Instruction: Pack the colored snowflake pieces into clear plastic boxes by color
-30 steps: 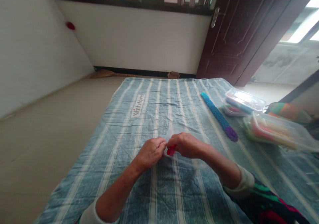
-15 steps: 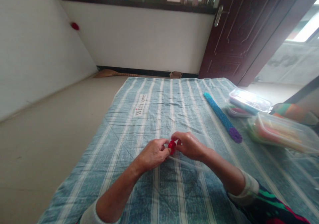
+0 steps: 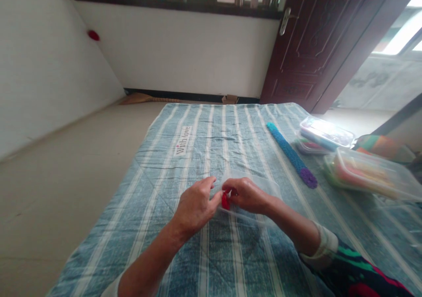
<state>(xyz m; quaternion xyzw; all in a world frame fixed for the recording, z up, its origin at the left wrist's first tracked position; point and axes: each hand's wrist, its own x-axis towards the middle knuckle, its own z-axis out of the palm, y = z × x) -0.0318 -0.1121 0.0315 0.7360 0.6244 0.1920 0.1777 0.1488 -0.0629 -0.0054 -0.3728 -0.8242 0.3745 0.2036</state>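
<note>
Between my hands is a small red piece (image 3: 226, 201), too small and partly covered to name its kind. My right hand (image 3: 247, 195) pinches it between thumb and fingers from the right. On the left side my left hand (image 3: 198, 202) has its thumb and forefinger apart, the thumb tip close to the red piece; whether it touches I cannot tell. Under and behind my right hand lies a clear plastic lid or shallow tray (image 3: 268, 187), flat on the striped cloth (image 3: 158, 209).
A blue knitted-looking strip with a purple end (image 3: 292, 154) lies to the right. Beyond it are clear plastic boxes (image 3: 326, 132) and a larger clear box with coloured contents (image 3: 372, 171). A dark red door (image 3: 296, 59) stands behind the cloth-covered surface.
My left thumb and forefinger have spread apart and let go of the red piece. My right hand keeps its pinch on it. The view has shifted slightly.
</note>
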